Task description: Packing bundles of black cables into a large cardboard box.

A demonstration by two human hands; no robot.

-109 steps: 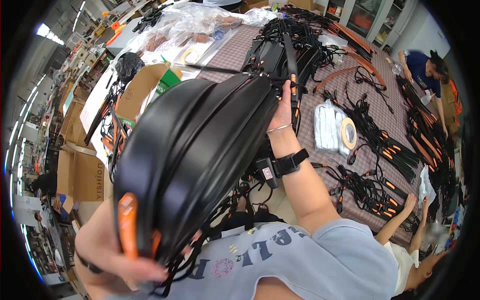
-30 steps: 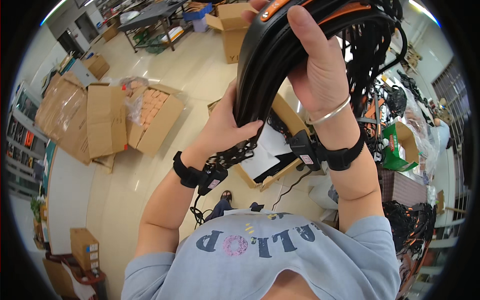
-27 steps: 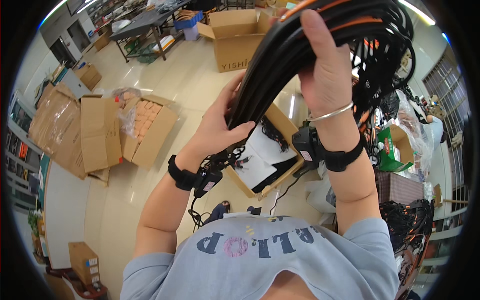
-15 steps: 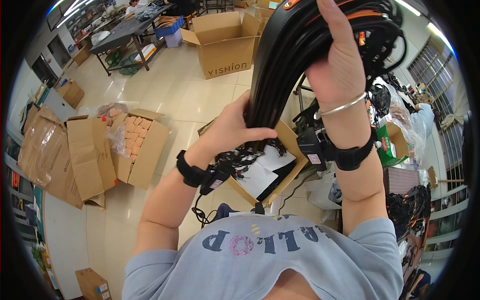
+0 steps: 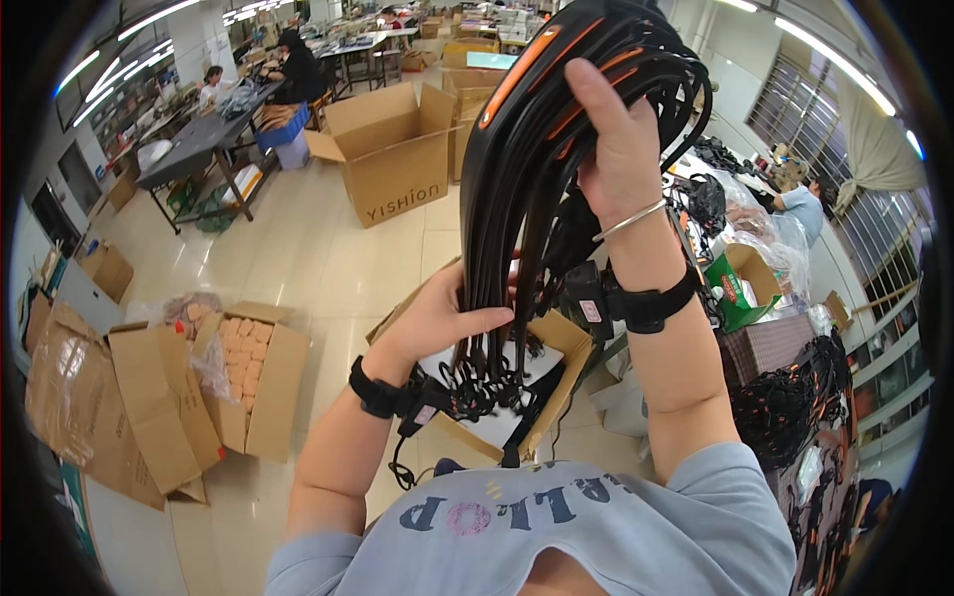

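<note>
A thick looped bundle of black straps (image 5: 492, 199) with orange patches hangs upright in front of me, its thin, tangled lower ends dangling over an open cardboard box (image 5: 561, 372). My right hand (image 5: 621, 159) is closed on the upper part, thumb lying across the straps. Lower down, my left hand (image 5: 432, 318) grips the straps near their lower ends, thumb pointing right. Inside the box, white paper (image 5: 487, 427) and more black pieces show in part behind the dangling straps. Black devices with straps are worn on both my wrists.
Left stand cartons of tan pieces (image 5: 243, 358) and flattened cardboard (image 5: 75, 397). An empty carton (image 5: 383, 139) stands ahead; people (image 5: 293, 70) work at a dark table (image 5: 199, 149). Right are piled straps (image 5: 790, 407), a green box (image 5: 735, 298) and another person (image 5: 800, 214).
I have turned from the strap-covered table to the cartons on the floor. Over the last second the bundle has become more upright above the box, and more of the room ahead has come into view.
</note>
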